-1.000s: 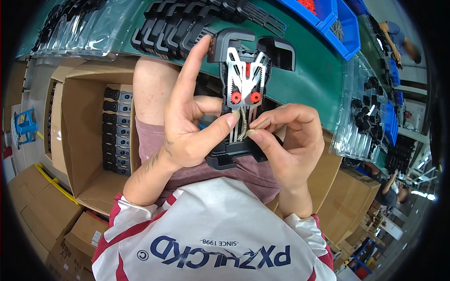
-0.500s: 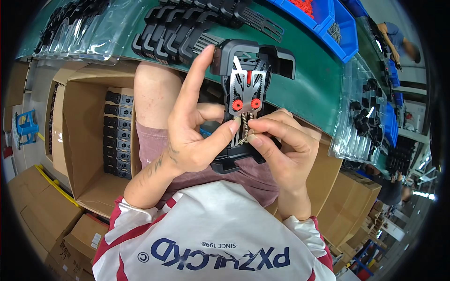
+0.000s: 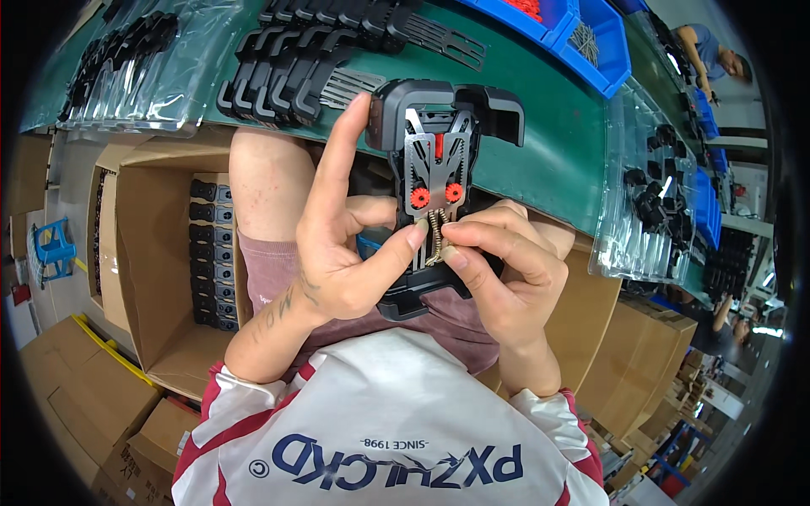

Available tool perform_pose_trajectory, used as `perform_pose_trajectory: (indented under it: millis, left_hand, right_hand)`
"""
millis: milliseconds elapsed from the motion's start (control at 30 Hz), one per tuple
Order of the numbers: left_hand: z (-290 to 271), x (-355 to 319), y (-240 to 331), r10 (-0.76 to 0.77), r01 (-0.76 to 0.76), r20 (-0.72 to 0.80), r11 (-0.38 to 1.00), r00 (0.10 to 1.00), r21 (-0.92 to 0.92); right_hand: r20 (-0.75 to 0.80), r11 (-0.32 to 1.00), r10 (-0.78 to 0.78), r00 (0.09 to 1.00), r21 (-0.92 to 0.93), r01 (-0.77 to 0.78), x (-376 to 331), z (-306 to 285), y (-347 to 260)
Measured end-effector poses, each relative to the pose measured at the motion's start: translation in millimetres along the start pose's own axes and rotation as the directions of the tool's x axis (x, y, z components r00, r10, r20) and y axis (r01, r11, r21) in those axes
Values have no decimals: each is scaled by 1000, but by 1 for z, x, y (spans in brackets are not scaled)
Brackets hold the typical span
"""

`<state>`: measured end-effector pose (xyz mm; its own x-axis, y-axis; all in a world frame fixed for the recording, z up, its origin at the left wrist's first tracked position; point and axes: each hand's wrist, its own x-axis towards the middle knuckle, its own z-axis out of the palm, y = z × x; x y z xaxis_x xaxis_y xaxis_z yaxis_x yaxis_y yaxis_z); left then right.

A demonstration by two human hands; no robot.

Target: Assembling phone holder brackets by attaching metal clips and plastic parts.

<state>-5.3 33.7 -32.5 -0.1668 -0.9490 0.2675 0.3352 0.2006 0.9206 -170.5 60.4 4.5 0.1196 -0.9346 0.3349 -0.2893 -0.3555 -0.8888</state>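
Above my lap I hold a black phone-holder body [image 3: 466,152] with hooked jaws and its inside exposed. A silver metal plate [image 3: 438,173], two small red gears [image 3: 420,198] and a red strip between slots show in it. Below the gears lie thin coil springs [image 3: 436,236]. My left hand [image 3: 342,249] grips the body's left side; its forefinger stretches up along the jaw and its thumb tip presses beside the springs. My right hand [image 3: 519,270] pinches the springs' lower part between thumb and forefinger. Its other fingers are curled against the body's right side.
On the green bench [image 3: 548,160] stand rows of black hooked parts [image 3: 283,72]. Blue bins [image 3: 603,76] hold red pieces and metal pins. Clear plastic trays [image 3: 620,244] with black parts lie either side. An open cardboard box [image 3: 160,261] with stacked parts stands left. People are at far right.
The view has shifted slightly, so the bench and bins sit a little further left and up. Both hands keep their hold; the phone holder has barely moved between them.
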Motion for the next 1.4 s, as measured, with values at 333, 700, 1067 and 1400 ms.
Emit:
perform_pose_trajectory:
  millis: [333, 700, 1067, 1400]
  left_hand:
    - [31, 9, -8, -144, 152, 128, 987, 981, -57]
    - [73, 5, -40, -197, 211, 344, 978, 918, -4]
    - [102, 4, -49, -231, 164, 368, 965, 900, 206]
    - [100, -4, -60, -330, 291, 194, 934, 924, 206]
  right_hand:
    - [-455, 999, -16, 890, 35, 36, -50, -39, 12]
    - [-951, 756, 292, 102, 164, -633, -297, -160, 198]
    - [-633, -328, 706, -317, 104, -939, -570, -147, 350]
    - [-703, -282, 702, -115, -127, -951, -459, -141, 367]
